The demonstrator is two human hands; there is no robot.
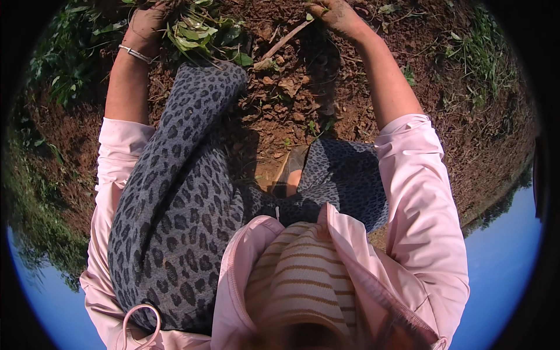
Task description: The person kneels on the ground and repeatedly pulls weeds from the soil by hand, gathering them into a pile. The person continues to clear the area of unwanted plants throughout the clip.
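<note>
My left hand (151,24), a bracelet at its wrist, reaches to the top edge beside a heap of green leaves and stems (197,35). Its fingers are partly cut off and shaded, so its grip cannot be told. At the top right, my right hand (334,15) is low over the reddish soil, fingers bent, with a bit of green at the fingertips. A thin wooden stick (288,39) lies slanted on the soil, its upper end close to those fingers; whether they touch it is unclear.
Clumpy red-brown soil (280,105) with dry leaves lies before me. My bent knee (214,76) in leopard-patterned trousers is just below the leaf heap. A shoe (291,170) is on the ground between my legs. Leafy plants (65,57) grow at left, grass (485,61) at right.
</note>
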